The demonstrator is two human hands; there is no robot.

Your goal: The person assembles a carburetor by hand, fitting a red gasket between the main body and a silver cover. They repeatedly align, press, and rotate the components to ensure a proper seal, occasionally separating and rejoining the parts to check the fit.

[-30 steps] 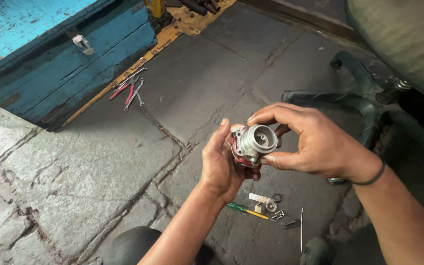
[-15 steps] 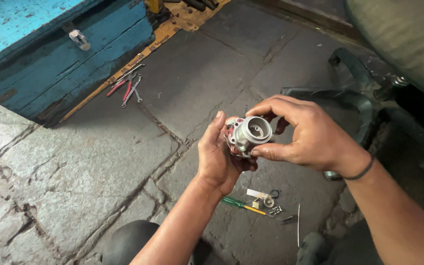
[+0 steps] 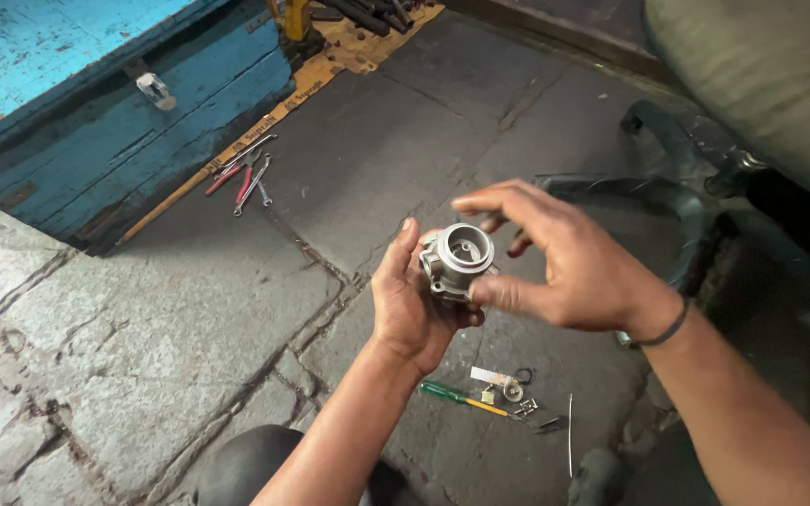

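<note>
A small silver metal part [image 3: 457, 260] with a round open bore faces up at me. My left hand [image 3: 408, 305] cradles it from below and behind, fingers pointing up. My right hand [image 3: 564, 258] arches over the part from the right, thumb against its lower right edge, fingers spread above the bore. A dark band circles my right wrist. Below the hands on the stone floor lie a green-handled screwdriver [image 3: 461, 397] and several tiny loose parts [image 3: 510, 388], among them a black ring and a white strip.
A worn blue wooden chest [image 3: 96, 112] with a metal hasp stands at the upper left. Red-handled pliers and spanners [image 3: 246, 175] lie beside a cardboard strip. Black tyre rubber [image 3: 677, 187] and a tan seat [image 3: 761, 84] are at right. My knee [image 3: 255, 464] shows at the bottom.
My right hand's fingers have lifted and spread above the part, so its open bore shows more fully. The part has turned slightly in my left hand.
</note>
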